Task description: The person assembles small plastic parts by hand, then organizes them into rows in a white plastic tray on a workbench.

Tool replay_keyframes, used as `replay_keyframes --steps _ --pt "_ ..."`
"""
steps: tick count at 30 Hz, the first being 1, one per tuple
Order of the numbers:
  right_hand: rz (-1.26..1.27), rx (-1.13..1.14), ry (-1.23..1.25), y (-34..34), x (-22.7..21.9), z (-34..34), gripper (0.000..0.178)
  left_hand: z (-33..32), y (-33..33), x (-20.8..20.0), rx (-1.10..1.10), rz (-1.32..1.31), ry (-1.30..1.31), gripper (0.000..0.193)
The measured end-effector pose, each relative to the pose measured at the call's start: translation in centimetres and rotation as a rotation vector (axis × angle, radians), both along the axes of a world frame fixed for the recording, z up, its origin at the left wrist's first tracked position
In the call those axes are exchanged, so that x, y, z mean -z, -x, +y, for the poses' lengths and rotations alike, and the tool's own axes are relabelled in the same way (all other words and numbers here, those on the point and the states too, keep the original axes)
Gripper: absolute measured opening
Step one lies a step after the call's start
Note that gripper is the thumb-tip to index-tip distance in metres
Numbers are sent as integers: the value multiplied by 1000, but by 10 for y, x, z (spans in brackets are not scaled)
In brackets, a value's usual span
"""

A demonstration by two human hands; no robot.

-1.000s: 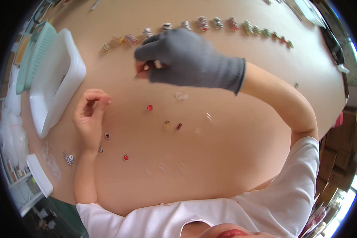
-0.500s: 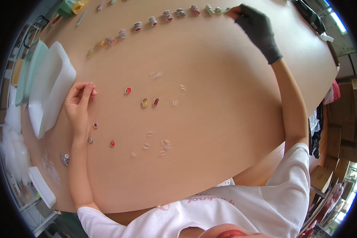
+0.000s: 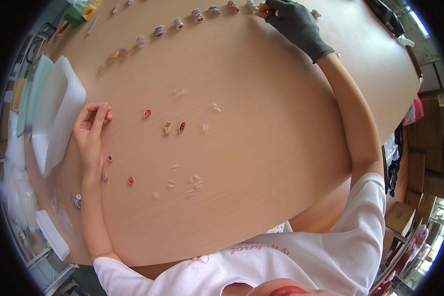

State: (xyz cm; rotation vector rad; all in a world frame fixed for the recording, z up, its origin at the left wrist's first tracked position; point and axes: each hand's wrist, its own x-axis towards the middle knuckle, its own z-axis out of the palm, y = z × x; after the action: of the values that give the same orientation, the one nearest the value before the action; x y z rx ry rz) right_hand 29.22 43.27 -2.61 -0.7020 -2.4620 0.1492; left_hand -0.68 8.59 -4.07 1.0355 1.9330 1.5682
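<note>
My right hand (image 3: 295, 24), in a dark grey glove with bare fingertips, reaches to the far edge of the table. Its fingertips are together beside a pale green stack of small charms (image 3: 252, 6); what lies between them is hidden. My left hand (image 3: 90, 129), bare, hovers or rests at the left with thumb and fingers pinched together; anything in them is too small to see. Near it lie a red charm (image 3: 147, 113), a yellowish charm (image 3: 168, 128), a dark red charm (image 3: 182, 127) and a red round charm (image 3: 130, 180).
Several bundled charm stacks (image 3: 159, 31) run in a curved row along the far side. Small clear plastic pieces (image 3: 195, 178) lie scattered mid-table. A white tray (image 3: 59, 113) and a green basket (image 3: 37, 93) stand at the left, with a white box (image 3: 53, 234) nearer me.
My right hand has moved left along the row, uncovering a green stack to its right. My left hand keeps its pinch. The whole view has shifted slightly.
</note>
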Motion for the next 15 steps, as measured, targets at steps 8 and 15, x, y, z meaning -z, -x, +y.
replay_keyframes --steps 8,15 --pt "6 37 -98 5 27 21 15 -3 7 9 17 7 -3 9" --pt "38 -235 117 31 -10 -68 11 9 -24 -14 319 491 57 24"
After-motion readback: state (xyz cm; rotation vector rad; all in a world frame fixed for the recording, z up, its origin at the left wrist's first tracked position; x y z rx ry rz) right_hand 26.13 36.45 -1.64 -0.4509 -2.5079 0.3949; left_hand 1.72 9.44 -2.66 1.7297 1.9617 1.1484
